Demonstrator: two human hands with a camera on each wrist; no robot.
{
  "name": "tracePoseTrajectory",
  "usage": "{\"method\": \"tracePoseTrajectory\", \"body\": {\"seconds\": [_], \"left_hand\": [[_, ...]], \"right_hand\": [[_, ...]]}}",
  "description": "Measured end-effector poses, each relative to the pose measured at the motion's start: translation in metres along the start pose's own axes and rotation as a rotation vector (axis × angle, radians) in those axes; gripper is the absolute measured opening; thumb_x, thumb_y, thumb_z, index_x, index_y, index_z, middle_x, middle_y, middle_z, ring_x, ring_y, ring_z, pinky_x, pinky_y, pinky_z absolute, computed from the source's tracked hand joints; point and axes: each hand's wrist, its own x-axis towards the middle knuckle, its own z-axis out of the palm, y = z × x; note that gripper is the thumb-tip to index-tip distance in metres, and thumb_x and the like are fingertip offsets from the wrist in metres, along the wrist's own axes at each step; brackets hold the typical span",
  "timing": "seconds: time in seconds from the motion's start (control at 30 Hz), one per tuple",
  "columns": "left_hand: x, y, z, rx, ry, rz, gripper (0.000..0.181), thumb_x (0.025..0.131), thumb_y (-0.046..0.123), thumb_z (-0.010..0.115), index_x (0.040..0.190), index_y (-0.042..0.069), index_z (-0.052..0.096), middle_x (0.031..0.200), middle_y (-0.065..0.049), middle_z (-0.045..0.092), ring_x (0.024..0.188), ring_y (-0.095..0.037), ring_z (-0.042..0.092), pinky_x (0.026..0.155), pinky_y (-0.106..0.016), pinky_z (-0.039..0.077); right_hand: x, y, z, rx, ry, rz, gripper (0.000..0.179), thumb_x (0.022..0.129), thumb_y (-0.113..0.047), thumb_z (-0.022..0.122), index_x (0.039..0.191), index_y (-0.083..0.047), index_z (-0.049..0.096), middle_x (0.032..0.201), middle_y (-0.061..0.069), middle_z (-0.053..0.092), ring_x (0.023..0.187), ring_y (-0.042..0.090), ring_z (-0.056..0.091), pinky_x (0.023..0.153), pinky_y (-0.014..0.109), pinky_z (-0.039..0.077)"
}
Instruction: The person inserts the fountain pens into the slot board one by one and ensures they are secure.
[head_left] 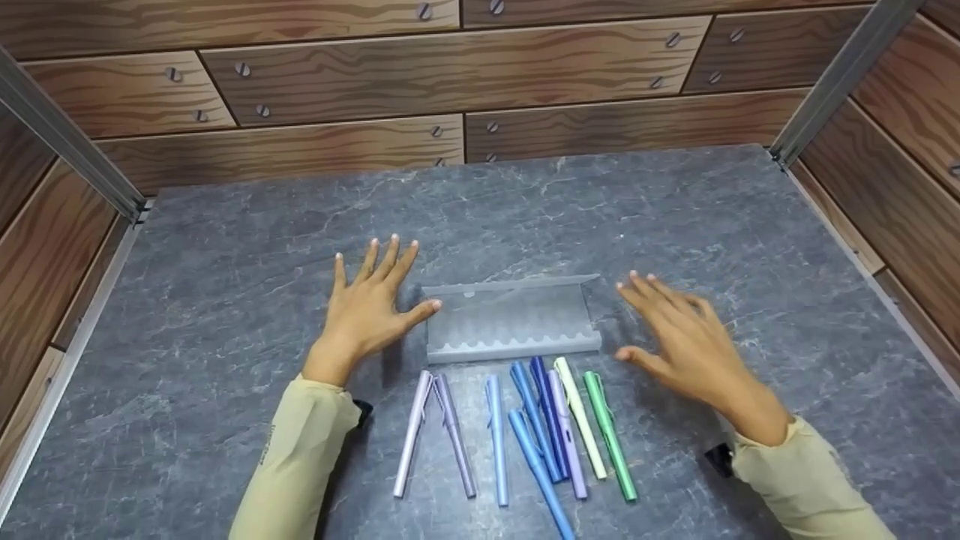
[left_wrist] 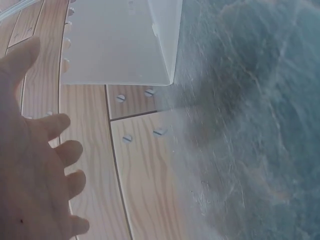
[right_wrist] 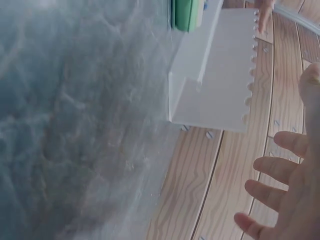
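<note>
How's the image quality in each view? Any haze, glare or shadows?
Head: fairly crisp, pens easy to tell apart, soft shadow beside the left hand; left wrist: hazy, washed out, a dark shadowy patch on the blurry tabletop; right wrist: also hazy, with pale glare at upper left.

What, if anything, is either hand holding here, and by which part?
Nothing is held. The left hand and right hand are empty, fingers extended, towards opposite ends of the translucent tray; the pens lie on the tabletop.
</note>
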Motion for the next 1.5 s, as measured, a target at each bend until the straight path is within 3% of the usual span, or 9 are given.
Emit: {"method": "tracePoseTrajectory", "body": {"seconds": [0.23,0.43,0.6,0.73,0.9,1.0,1.2,1.4,1.5], "left_hand": [[0.002,-0.002,0.002,-0.027,0.165,0.091,0.079,0.085,0.066,0.054,0.151,0.028,0.032,0.158,-0.009,0.030,0.145,-0.030,0.028,0.117,-0.058,0.012],[0.004,-0.002,0.002,-0.128,0.240,0.126,0.075,0.081,0.060,0.065,0.145,0.025,0.044,0.144,-0.011,0.049,0.131,-0.034,0.046,0.108,-0.054,0.030],[0.004,-0.002,0.004,-0.223,0.206,0.101,0.071,0.079,0.056,0.071,0.140,0.025,0.050,0.116,-0.010,0.062,0.111,-0.030,0.053,0.092,-0.046,0.037],[0.004,-0.001,0.005,-0.271,0.165,0.086,0.067,0.079,0.055,0.071,0.137,0.026,0.054,0.097,-0.008,0.060,0.092,-0.025,0.051,0.086,-0.043,0.038],[0.007,-0.002,0.008,-0.359,0.129,0.071,0.063,0.080,0.054,0.071,0.135,0.025,0.056,0.092,-0.004,0.058,0.078,-0.019,0.047,0.074,-0.036,0.038],[0.008,-0.003,0.008,-0.403,0.102,0.056,0.061,0.081,0.054,0.071,0.133,0.026,0.057,0.092,-0.002,0.059,0.071,-0.016,0.044,0.065,-0.031,0.035],[0.010,-0.004,0.009,-0.460,0.059,0.039,0.057,0.081,0.056,0.069,0.130,0.029,0.058,0.088,0.002,0.062,0.059,-0.014,0.039,0.057,-0.030,0.033],[0.010,-0.005,0.010,-0.504,0.042,0.023,0.049,0.082,0.050,0.071,0.126,0.030,0.061,0.084,0.007,0.063,0.065,-0.014,0.047,0.060,-0.031,0.037],[0.011,-0.005,0.011,-0.533,0.046,0.019,0.045,0.083,0.045,0.073,0.123,0.029,0.062,0.083,0.005,0.064,0.068,-0.016,0.049,0.062,-0.031,0.038]], "right_hand": [[-0.006,-0.006,0.003,0.023,0.047,-0.093,0.082,0.085,-0.073,0.035,0.138,-0.013,0.051,0.138,0.017,0.054,0.123,0.039,0.051,0.092,0.054,0.041],[-0.008,-0.009,0.002,0.092,-0.011,-0.074,0.076,0.083,-0.070,0.047,0.136,-0.016,0.053,0.130,0.014,0.057,0.114,0.037,0.055,0.086,0.051,0.043],[-0.011,-0.013,0.002,0.135,-0.101,-0.062,0.071,0.081,-0.060,0.061,0.139,-0.021,0.051,0.120,0.010,0.058,0.100,0.026,0.057,0.079,0.043,0.045],[-0.014,-0.015,0.000,0.155,-0.168,-0.061,0.071,0.080,-0.053,0.068,0.142,-0.023,0.049,0.107,0.004,0.057,0.081,0.009,0.047,0.069,0.028,0.036],[-0.015,-0.016,-0.003,0.220,-0.286,-0.022,0.074,0.078,-0.050,0.071,0.142,-0.021,0.047,0.102,0.001,0.055,0.074,0.003,0.038,0.068,0.025,0.034],[-0.014,-0.016,-0.003,0.260,-0.374,0.005,0.077,0.078,-0.052,0.071,0.143,-0.020,0.045,0.104,0.001,0.054,0.077,0.007,0.043,0.070,0.027,0.038],[-0.016,-0.014,-0.001,0.329,-0.503,0.033,0.082,0.077,-0.050,0.074,0.146,-0.021,0.041,0.111,0.001,0.052,0.085,0.012,0.048,0.070,0.026,0.041],[-0.017,-0.012,0.002,0.341,-0.587,0.011,0.080,0.079,-0.044,0.075,0.146,-0.019,0.040,0.100,-0.002,0.046,0.076,0.008,0.039,0.064,0.022,0.035],[-0.016,-0.013,0.004,0.346,-0.618,0.019,0.078,0.080,-0.039,0.075,0.146,-0.019,0.039,0.102,-0.002,0.048,0.081,0.009,0.045,0.066,0.025,0.038]]}}
